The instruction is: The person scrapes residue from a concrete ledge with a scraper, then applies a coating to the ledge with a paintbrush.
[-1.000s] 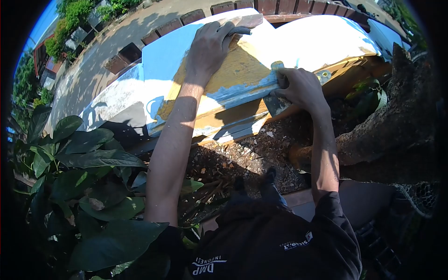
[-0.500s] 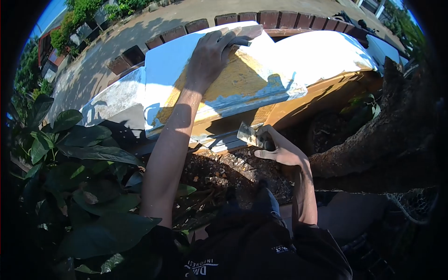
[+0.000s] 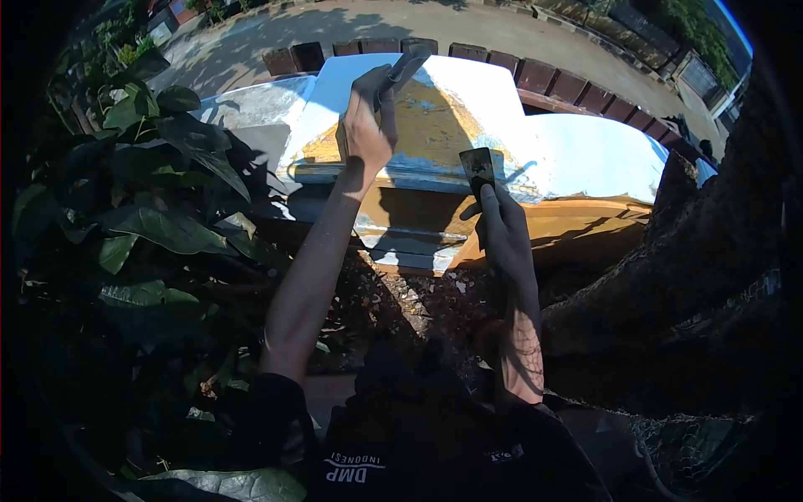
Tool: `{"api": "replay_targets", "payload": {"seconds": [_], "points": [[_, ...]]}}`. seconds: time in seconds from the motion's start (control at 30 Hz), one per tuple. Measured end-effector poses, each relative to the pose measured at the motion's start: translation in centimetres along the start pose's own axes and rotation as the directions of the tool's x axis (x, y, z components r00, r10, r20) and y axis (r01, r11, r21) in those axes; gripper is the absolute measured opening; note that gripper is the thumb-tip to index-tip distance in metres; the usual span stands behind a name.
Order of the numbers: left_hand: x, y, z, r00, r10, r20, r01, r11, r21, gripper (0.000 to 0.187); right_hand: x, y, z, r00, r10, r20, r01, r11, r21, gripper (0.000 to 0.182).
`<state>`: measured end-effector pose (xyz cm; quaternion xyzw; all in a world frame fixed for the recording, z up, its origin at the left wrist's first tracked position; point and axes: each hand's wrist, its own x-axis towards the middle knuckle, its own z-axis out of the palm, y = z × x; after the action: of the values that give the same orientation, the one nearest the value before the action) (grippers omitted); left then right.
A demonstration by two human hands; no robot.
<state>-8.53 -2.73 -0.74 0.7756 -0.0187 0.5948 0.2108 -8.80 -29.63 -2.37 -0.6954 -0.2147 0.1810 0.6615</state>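
My left hand [image 3: 368,121] is closed around a dark, flat, strip-like piece [image 3: 410,65], raised over the top of a painted masonry wall [image 3: 485,79]. Its exact kind I cannot tell. A putty knife [image 3: 478,164] is gripped in my right hand [image 3: 504,230], blade pointing up and away from me. The blade overlaps the wall's front moulding in this view. Between my hands lies a worn patch [image 3: 427,121], where yellow and pale blue show through the white paint.
Brown fence slats [image 3: 544,77] run behind the wall, with a paved road [image 3: 360,23] beyond. Broad leaves [image 3: 159,226] crowd the left side. A thick tree trunk [image 3: 661,276] stands at the right. Soil with debris [image 3: 410,305] lies below the wall.
My left hand has lifted from its flat position on the wall top, with the dark piece now held upright. My right hand has risen with the putty knife. The view has shifted.
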Motion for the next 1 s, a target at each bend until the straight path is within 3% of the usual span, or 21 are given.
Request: {"api": "replay_targets", "payload": {"seconds": [0.1,0.13,0.23,0.27,0.33,0.37,0.43,0.47,0.53,0.57,0.6,0.63,0.67,0.7,0.77,0.8,0.9,0.93,1.0], "points": [[-2.5,2.9,-3.3,0.969,-0.214,-0.119,0.212,0.977,-0.032,0.039,-0.2,-0.4,0.3,0.994,0.092,0.064,-0.104,0.969,0.223,0.043],[-3.8,3.7,-4.5,0.967,-0.251,-0.05,0.251,0.968,-0.001,0.039,0.0,0.0,0.2,0.975,0.154,0.157,-0.199,0.922,0.332,0.046],[-8.3,6.5,-6.6,0.96,-0.274,0.056,0.271,0.961,0.044,0.033,0.4,-0.3,1.6,0.986,0.056,0.156,-0.084,0.981,0.174,0.045],[-9.7,7.5,-6.5,0.895,-0.436,0.097,0.441,0.897,-0.034,0.029,0.4,-1.2,1.5,0.97,0.018,0.241,-0.012,1.0,-0.027,0.042],[-11.3,10.0,-6.1,0.72,-0.654,0.231,0.693,0.677,-0.247,0.027,-0.1,-2.7,2.9,0.966,0.029,0.258,0.051,0.954,-0.296,0.047],[-12.7,10.3,-5.7,0.653,-0.692,0.307,0.755,0.563,-0.336,0.038,0.0,-2.9,3.5,0.963,0.011,0.268,0.088,0.931,-0.354,0.049],[-12.2,12.0,-4.0,0.445,-0.847,0.291,0.84,0.282,-0.464,0.054,0.4,-2.6,4.6,0.945,-0.09,0.315,0.228,0.872,-0.434,0.051],[-11.7,11.6,-4.2,0.35,-0.851,0.391,0.877,0.152,-0.455,0.058,0.8,-2.3,4.9,0.901,-0.188,0.391,0.355,0.838,-0.415,0.05],[-9.3,11.1,-5.1,0.139,-0.794,0.592,0.916,-0.124,-0.382,0.069,1.7,-3.1,5.3,0.846,-0.113,0.521,0.393,0.793,-0.466,0.051],[-10.1,9.4,-4.1,0.152,-0.827,0.542,0.925,-0.074,-0.373,0.067,2.3,-3.5,5.3,0.816,-0.071,0.573,0.409,0.771,-0.488,0.051],[-9.4,8.5,-4.2,0.128,-0.834,0.537,0.939,-0.072,-0.337,0.067,2.5,-4.2,5.3,0.791,-0.159,0.59,0.498,0.727,-0.472,0.05],[-8.4,8.5,-4.7,0.105,-0.844,0.526,0.951,-0.07,-0.301,0.067,3.0,-4.3,4.8,0.802,-0.17,0.573,0.492,0.732,-0.471,0.052],[-7.7,9.2,-4.8,0.17,-0.904,0.393,0.952,0.046,-0.304,0.074,3.3,-4.5,4.2,0.827,-0.178,0.533,0.487,0.701,-0.521,0.056],[-7.9,7.4,-4.2,-0.018,-0.889,0.458,0.96,-0.144,-0.24,0.094,3.4,-4.8,3.5,0.848,-0.189,0.494,0.48,0.67,-0.567,0.059],[-7.3,7.9,-4.1,0.06,-0.946,0.319,0.961,-0.032,-0.276,0.098,2.5,-6.2,1.6,0.898,-0.084,0.432,0.322,0.795,-0.514,0.06],[-9.6,4.5,-2.7,0.03,-0.93,0.367,0.948,-0.09,-0.306,0.099,2.1,-6.5,0.9,0.914,-0.021,0.406,0.235,0.842,-0.485,0.061],[-8.7,7.1,-2.8,0.043,-0.892,0.449,0.982,-0.045,-0.183,0.108,2.5,-4.7,0.2,0.953,-0.151,0.262,0.208,0.956,-0.205,0.061],[-8.9,7.1,-2.6,0.037,-0.857,0.514,0.977,-0.077,-0.199,0.112,2.3,-4.9,0.4,0.95,-0.166,0.266,0.22,0.957,-0.189,0.056],[-9.2,7.1,-2.0,0.066,-0.843,0.533,0.973,-0.063,-0.22,0.113,2.3,-4.3,1.1,0.966,-0.152,0.21,0.139,0.987,0.075,0.05]]}}
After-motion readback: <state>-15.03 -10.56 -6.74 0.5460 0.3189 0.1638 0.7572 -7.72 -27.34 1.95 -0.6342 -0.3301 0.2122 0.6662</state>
